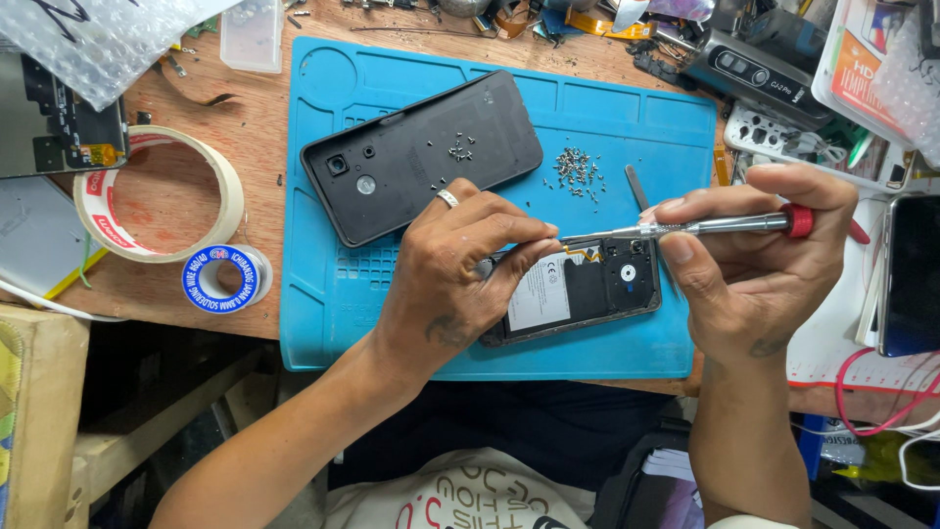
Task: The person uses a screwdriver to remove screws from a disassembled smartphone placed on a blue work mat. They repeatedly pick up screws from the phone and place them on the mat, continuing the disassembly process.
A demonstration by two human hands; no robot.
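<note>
- While the left hand (460, 274) presses down on the opened phone (578, 289), its fingers curl closed over the phone's left half; a ring sits on one finger; the fingertips (543, 235) meet the tip of the tool
- right hand (754, 264) closed around a slim metal screwdriver (705, 225) with a red end cap; the shaft lies almost level, pointing left, its tip over the upper edge of the phone, beside the left fingertips
- opened phone lies back-up on the blue work mat (607, 118), its battery with a white label showing, a dark camera section at its right end; the left part is hidden under the hand
- detached black back cover (421, 157) lies tilted on the mat above the left hand, a few small screws resting on it
- heap of tiny screws (580, 171) on the mat right of the cover; a thin dark tool (636, 186) lies just beside it
- left of the mat, on the wooden tabletop (259, 196): a roll of masking tape (162, 196) and a small blue-and-white spool of solder wire (225, 277), touching or nearly so
- right edge: a dark phone (911, 274) lying flat, red cable (881, 402) below it
</note>
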